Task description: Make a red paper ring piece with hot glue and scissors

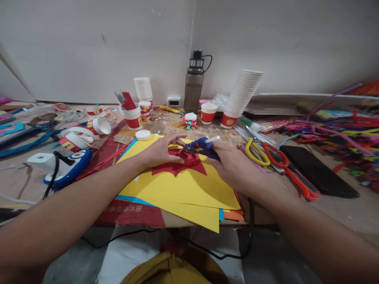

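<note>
My right hand [229, 161] is closed around a dark blue hot glue gun [203, 146] with a white glue stick out of its back. The nozzle points left, toward my left hand [166, 149]. That hand's fingers and thumb curve around part of a red paper cutout [176, 169] with a zigzag edge, thumb pressed on it. A small red curved strip stands on the cutout by the nozzle; its exact shape is blurred. Beneath lie stacked yellow sheets [177, 191], with blue and orange ones under them. A white paper disc [143, 135] sits at their upper left corner.
Paper cups [242, 92] are stacked behind, near a water bottle [194, 86]. To the right are yellow-handled scissors [257, 152], a red cutter [302, 183], a black phone [319, 169] and colourful pipe cleaners [340, 138]. A blue power strip [71, 167] lies left; a cable [250, 228] hangs in front.
</note>
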Demonstrator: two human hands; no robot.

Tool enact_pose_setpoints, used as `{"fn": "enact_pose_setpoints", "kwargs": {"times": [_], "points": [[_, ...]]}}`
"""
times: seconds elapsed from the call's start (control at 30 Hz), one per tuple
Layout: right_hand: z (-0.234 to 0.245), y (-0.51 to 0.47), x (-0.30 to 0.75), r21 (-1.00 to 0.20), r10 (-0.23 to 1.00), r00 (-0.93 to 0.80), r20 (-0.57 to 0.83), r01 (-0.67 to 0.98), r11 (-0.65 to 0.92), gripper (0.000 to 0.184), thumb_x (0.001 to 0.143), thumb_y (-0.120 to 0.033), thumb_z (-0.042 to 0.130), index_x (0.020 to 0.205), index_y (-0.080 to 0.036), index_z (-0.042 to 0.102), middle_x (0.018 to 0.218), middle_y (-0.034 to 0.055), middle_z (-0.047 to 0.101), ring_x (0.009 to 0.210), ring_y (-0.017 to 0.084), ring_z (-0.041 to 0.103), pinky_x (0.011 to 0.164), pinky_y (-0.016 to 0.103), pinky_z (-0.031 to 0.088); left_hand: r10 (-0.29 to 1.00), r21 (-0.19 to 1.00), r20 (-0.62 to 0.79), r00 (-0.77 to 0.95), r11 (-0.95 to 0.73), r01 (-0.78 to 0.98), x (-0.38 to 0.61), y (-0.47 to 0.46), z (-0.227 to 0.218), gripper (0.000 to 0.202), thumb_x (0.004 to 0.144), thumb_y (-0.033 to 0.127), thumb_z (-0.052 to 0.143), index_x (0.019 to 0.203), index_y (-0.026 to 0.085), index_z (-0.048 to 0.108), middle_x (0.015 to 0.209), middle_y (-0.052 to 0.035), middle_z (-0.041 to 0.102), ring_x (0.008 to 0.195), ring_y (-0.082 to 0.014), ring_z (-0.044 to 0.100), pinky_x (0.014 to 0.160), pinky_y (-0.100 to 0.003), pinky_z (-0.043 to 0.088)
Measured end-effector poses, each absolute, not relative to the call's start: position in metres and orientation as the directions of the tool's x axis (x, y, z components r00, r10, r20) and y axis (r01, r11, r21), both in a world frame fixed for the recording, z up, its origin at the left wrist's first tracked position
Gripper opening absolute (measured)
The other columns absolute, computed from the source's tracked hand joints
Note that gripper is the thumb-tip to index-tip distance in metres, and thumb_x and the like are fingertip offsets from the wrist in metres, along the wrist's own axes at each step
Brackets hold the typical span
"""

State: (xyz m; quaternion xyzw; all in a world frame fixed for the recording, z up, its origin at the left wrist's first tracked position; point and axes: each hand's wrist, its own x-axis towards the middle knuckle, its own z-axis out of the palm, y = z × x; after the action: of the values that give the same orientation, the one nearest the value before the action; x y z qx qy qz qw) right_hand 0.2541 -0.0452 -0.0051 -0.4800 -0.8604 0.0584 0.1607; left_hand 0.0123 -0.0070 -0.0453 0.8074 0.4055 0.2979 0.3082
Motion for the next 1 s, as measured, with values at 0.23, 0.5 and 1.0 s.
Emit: {"fn": "enact_pose_setpoints", "kwargs": {"times": [0.23,0.5,1.0], "points": [[-0.003,-0.044,0.264,-0.217,0.834,-0.49,0.254,0.811,0.543,0.025,0.089,-0.025,0.052,0.113,-0.019,0.058,0.106,0.0109,0.068,0.094,0.025,0.063,0.074,0.032,0.047,0.817,0.733,0.232,0.527,-0.503,0.457,0.012,-0.007,-0.044,0.077,0.071,0.034,0.075,0.139,0.022,0.04,0.118,-0.0075,0.066,0.115,-0.0217,0.059,0.105,-0.042,0.038],[0.003,-0.041,0.269,-0.301,0.892,-0.41,0.191,0.841,0.451,0.021,0.088,-0.03,0.052,0.103,-0.019,0.06,0.096,0.0108,0.069,0.082,0.024,0.063,0.063,0.029,0.043,0.84,0.586,0.248,0.483,-0.527,0.616,0.001,-0.008,-0.023,0.052,0.08,0.047,0.062,0.127,0.025,0.055,0.133,-0.0055,0.057,0.124,-0.0238,0.05,0.105,-0.04,0.036],[0.006,-0.036,0.271,-0.402,0.901,-0.415,0.129,0.808,0.43,0.021,0.087,-0.03,0.053,0.103,-0.018,0.06,0.085,0.0066,0.068,0.071,0.02,0.06,0.059,0.028,0.041,0.881,0.379,-0.147,0.449,-0.369,0.849,-0.002,0.001,-0.01,0.057,0.05,0.053,0.078,0.094,0.021,0.061,0.081,-0.0008,0.063,0.068,-0.0172,0.056,0.056,-0.025,0.035]]}}
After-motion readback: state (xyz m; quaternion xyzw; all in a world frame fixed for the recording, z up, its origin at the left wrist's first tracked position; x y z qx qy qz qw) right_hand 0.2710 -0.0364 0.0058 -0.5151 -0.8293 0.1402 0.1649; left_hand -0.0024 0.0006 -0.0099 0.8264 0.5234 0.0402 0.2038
